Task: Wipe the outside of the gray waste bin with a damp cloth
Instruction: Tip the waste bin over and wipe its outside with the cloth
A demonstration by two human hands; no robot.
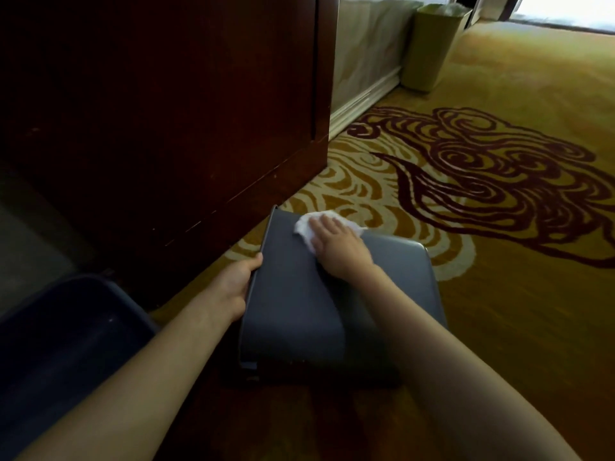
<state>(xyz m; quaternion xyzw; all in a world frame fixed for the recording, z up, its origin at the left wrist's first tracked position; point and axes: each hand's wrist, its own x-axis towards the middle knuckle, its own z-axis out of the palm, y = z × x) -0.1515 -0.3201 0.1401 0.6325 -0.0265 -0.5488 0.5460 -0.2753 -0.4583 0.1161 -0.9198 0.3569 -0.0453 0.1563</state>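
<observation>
- Left hand [237, 283] grips the left edge of the gray waste bin [299, 301], which lies on its side on the patterned carpet [499, 294] (beside a dark wooden cabinet [159, 111]).
- Right hand [339, 247] lies flat, fingers spread, pressing a white cloth [304, 227] onto the bin's upturned side near its far edge.
</observation>
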